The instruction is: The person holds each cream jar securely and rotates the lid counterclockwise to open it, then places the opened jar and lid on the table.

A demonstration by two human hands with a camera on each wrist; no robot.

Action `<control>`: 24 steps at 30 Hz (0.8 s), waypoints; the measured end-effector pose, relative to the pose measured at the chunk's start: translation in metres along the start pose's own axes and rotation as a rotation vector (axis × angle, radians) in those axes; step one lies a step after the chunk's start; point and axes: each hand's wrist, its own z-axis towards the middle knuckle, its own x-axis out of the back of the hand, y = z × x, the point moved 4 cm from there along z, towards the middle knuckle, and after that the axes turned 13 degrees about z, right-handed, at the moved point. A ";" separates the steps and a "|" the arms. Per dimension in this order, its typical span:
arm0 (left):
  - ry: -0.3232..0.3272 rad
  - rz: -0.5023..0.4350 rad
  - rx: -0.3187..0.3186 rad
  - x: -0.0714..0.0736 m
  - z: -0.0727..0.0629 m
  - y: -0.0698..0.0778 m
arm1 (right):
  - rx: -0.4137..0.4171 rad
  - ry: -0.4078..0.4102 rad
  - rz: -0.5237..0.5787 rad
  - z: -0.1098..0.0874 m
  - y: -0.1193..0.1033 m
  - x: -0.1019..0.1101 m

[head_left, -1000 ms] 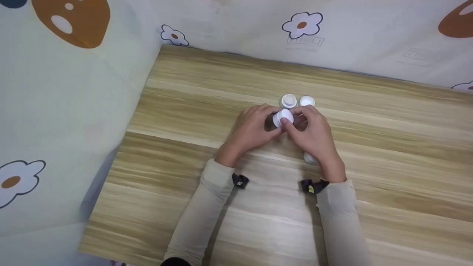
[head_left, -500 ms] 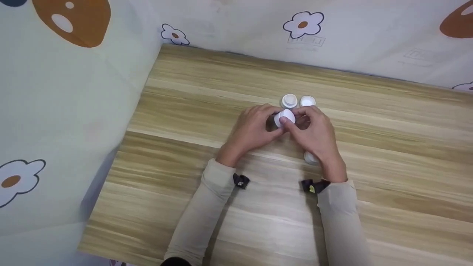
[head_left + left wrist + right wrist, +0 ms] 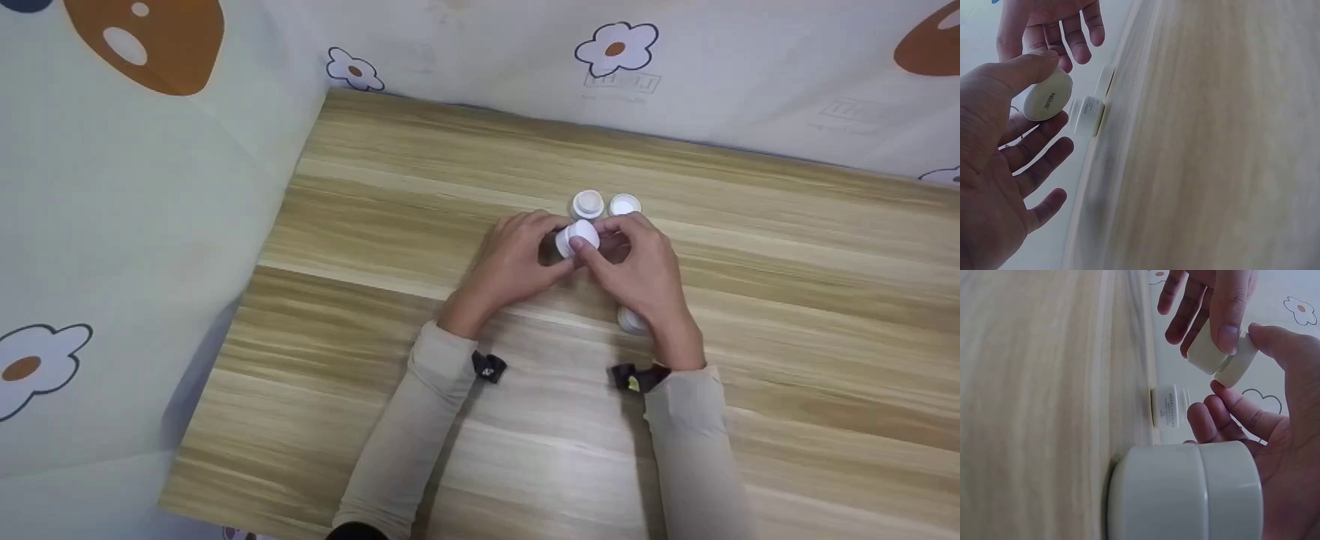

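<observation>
My left hand (image 3: 517,253) grips the body of a small white cream jar (image 3: 1207,350) between thumb and fingers. Its white lid (image 3: 1237,363) is pinched by the thumb and index finger of my right hand (image 3: 637,262). The jar is held tilted above the table, the lid toward the right hand, with a narrow groove showing between lid and body. Small print marks the jar's end in the left wrist view. Just beyond the hands stand a lidless jar (image 3: 588,204) and a loose lid (image 3: 625,205).
Another white jar (image 3: 1176,492), with its lid on, stands close under my right wrist, partly hidden in the head view. The wood-grain table (image 3: 390,187) meets flower-printed sheeting (image 3: 480,45) at the back and left.
</observation>
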 end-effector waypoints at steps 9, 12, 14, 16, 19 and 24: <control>-0.006 -0.003 0.008 0.000 0.000 -0.001 | 0.009 -0.007 0.001 0.001 0.000 -0.001; -0.005 -0.004 0.006 -0.001 0.000 -0.001 | 0.010 -0.008 -0.001 0.001 0.000 -0.001; -0.006 -0.006 0.006 -0.001 0.000 -0.001 | 0.009 -0.010 -0.001 0.001 0.001 -0.001; -0.007 -0.005 0.006 -0.001 0.001 -0.001 | 0.005 -0.010 0.001 0.001 0.001 -0.001; -0.008 -0.005 0.006 -0.001 0.001 -0.001 | -0.002 -0.008 0.005 0.001 0.002 0.000; 0.010 0.005 -0.007 -0.001 0.001 -0.001 | -0.002 -0.012 0.013 0.001 0.002 0.000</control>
